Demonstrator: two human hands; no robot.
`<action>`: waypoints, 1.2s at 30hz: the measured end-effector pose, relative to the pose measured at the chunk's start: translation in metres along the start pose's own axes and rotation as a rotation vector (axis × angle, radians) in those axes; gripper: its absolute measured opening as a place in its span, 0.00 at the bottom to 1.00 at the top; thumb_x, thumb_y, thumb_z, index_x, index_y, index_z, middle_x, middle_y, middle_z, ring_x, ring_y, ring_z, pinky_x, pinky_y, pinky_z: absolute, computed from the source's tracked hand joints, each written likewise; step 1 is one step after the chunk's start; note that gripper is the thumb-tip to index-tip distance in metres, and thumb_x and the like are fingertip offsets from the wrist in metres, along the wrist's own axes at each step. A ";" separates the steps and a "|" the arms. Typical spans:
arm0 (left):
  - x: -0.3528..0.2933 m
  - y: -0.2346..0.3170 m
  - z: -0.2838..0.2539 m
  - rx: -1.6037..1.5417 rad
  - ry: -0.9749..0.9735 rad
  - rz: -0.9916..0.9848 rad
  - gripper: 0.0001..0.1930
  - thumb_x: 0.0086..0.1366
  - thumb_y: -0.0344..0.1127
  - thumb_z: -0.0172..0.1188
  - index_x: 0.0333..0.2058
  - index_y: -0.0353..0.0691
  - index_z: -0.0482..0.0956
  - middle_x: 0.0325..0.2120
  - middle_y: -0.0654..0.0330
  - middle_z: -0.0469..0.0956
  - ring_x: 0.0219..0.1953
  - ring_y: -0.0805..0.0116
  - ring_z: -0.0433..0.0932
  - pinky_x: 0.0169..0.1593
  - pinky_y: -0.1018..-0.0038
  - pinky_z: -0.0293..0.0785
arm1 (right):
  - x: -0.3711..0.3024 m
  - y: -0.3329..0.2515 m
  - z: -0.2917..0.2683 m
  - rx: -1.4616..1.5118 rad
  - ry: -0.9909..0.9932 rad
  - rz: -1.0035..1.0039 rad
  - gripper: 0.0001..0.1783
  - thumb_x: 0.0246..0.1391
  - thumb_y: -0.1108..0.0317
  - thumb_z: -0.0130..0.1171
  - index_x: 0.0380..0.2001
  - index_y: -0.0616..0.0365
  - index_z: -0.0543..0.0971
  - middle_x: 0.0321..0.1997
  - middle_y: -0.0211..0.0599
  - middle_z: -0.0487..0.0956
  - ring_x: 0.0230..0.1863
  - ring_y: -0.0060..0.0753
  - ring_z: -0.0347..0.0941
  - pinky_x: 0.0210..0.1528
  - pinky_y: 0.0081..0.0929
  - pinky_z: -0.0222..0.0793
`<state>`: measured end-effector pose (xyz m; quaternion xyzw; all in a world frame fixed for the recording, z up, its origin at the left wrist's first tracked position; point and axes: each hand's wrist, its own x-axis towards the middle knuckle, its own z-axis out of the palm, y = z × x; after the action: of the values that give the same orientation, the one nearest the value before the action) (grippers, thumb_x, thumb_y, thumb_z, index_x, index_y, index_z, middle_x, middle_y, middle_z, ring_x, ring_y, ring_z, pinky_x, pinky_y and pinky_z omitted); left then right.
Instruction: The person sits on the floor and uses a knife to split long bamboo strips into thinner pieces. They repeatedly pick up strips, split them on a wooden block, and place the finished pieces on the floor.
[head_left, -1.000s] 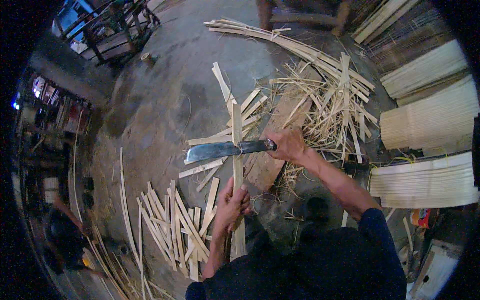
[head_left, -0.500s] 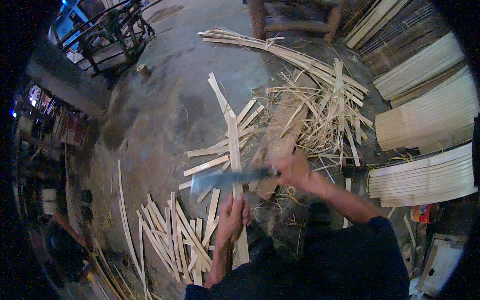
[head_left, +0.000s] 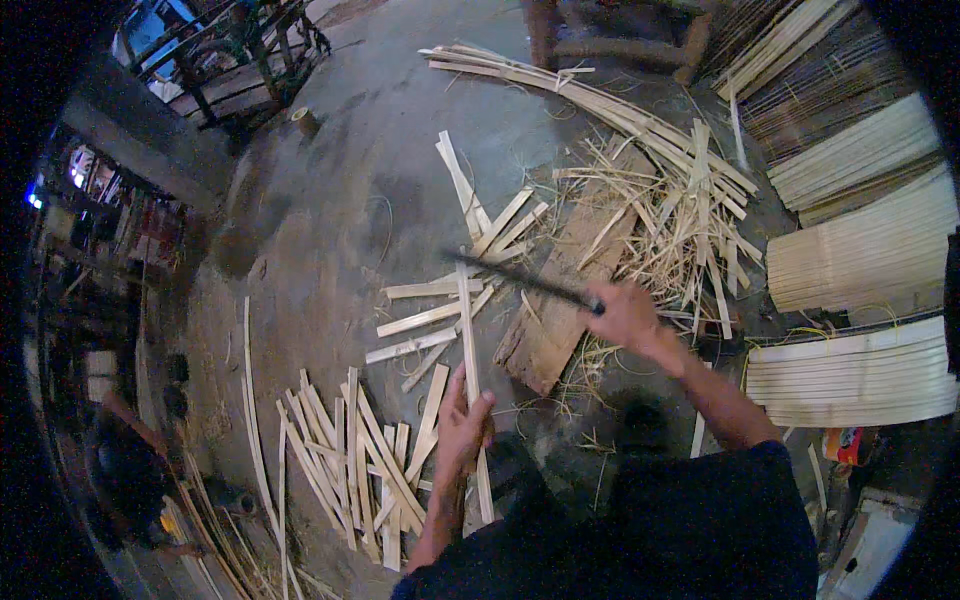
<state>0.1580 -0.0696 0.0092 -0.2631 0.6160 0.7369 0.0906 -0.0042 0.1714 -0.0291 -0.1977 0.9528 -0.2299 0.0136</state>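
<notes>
My left hand point(head_left: 463, 428) is closed round a pale bamboo strip point(head_left: 468, 330), which points away from me. My right hand point(head_left: 628, 322) grips the dark handle of a long-bladed knife point(head_left: 535, 282). The blade, seen nearly edge-on and slightly blurred, reaches leftward to the strip's far end; whether they touch I cannot tell. A worn wooden board point(head_left: 545, 345) lies on the floor just beyond and left of my right hand. Short cut strips point(head_left: 425, 320) lie beyond my left hand, and a loose pile of strips point(head_left: 365, 460) is to its left.
Thin shavings and strips point(head_left: 680, 230) heap at the board's right. A tied bundle of long strips point(head_left: 600, 100) lies beyond. Slatted panels point(head_left: 850, 370) stand along the right. A wooden stool point(head_left: 620, 45) is at the far side. Another person's arm point(head_left: 140, 425) shows at left.
The knife has swung from lying flat across the strip near my left hand to its far end, blade turned edge-on. The held strip now looks narrower. The view has shifted slightly.
</notes>
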 end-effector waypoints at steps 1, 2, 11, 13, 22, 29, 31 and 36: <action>0.008 0.000 -0.005 -0.108 -0.024 -0.072 0.30 0.60 0.30 0.54 0.60 0.39 0.56 0.23 0.64 0.69 0.15 0.77 0.62 0.21 0.77 0.62 | -0.012 -0.024 0.001 0.039 -0.108 -0.046 0.22 0.41 0.44 0.62 0.27 0.53 0.77 0.22 0.43 0.78 0.24 0.51 0.75 0.28 0.43 0.70; 0.013 -0.003 -0.010 -0.137 -0.037 -0.089 0.30 0.60 0.30 0.54 0.60 0.39 0.56 0.22 0.65 0.68 0.15 0.77 0.62 0.20 0.77 0.61 | -0.023 -0.041 0.000 0.040 -0.150 -0.143 0.24 0.39 0.41 0.62 0.27 0.52 0.77 0.22 0.41 0.78 0.23 0.49 0.75 0.27 0.42 0.70; -0.020 0.014 0.005 -0.209 -0.193 -0.154 0.30 0.59 0.28 0.49 0.62 0.41 0.57 0.18 0.69 0.61 0.16 0.77 0.58 0.22 0.78 0.60 | 0.014 0.020 0.026 -0.180 -0.114 -0.009 0.24 0.41 0.44 0.60 0.37 0.49 0.79 0.25 0.43 0.79 0.28 0.49 0.77 0.31 0.42 0.72; -0.038 0.010 -0.005 -0.177 -0.239 -0.146 0.29 0.60 0.31 0.49 0.62 0.40 0.57 0.17 0.68 0.61 0.17 0.77 0.60 0.23 0.78 0.60 | 0.041 0.030 -0.017 0.013 -0.166 0.269 0.24 0.42 0.47 0.59 0.42 0.48 0.79 0.30 0.45 0.80 0.33 0.48 0.77 0.36 0.42 0.72; 0.014 0.014 0.004 -0.218 -0.113 -0.073 0.15 0.70 0.41 0.45 0.50 0.39 0.65 0.19 0.63 0.66 0.18 0.74 0.64 0.22 0.79 0.61 | -0.021 -0.031 0.012 0.000 -0.078 -0.137 0.25 0.37 0.40 0.62 0.28 0.50 0.77 0.20 0.39 0.76 0.22 0.47 0.74 0.24 0.42 0.67; 0.007 0.027 0.012 -0.297 -0.210 -0.054 0.22 0.70 0.41 0.44 0.59 0.41 0.58 0.13 0.68 0.60 0.11 0.80 0.56 0.19 0.80 0.57 | 0.001 0.006 0.020 0.016 0.069 -0.240 0.20 0.38 0.48 0.63 0.27 0.52 0.78 0.19 0.37 0.76 0.21 0.44 0.73 0.23 0.38 0.67; 0.001 0.025 0.013 -0.205 -0.201 -0.080 0.23 0.70 0.41 0.44 0.60 0.40 0.56 0.13 0.68 0.60 0.11 0.80 0.56 0.19 0.81 0.57 | 0.009 0.045 0.022 -0.015 0.193 -0.144 0.18 0.40 0.53 0.62 0.29 0.56 0.79 0.22 0.40 0.78 0.22 0.43 0.75 0.25 0.37 0.68; -0.010 0.018 -0.003 -0.070 -0.133 0.214 0.20 0.70 0.37 0.43 0.57 0.37 0.57 0.15 0.67 0.63 0.13 0.78 0.61 0.19 0.80 0.62 | 0.032 0.105 -0.075 0.204 0.082 0.633 0.23 0.50 0.53 0.56 0.38 0.63 0.78 0.33 0.49 0.80 0.36 0.42 0.78 0.40 0.34 0.71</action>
<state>0.1591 -0.0745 0.0292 -0.1494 0.6072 0.7792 0.0430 -0.0813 0.2769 -0.0067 0.1197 0.9388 -0.3164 0.0655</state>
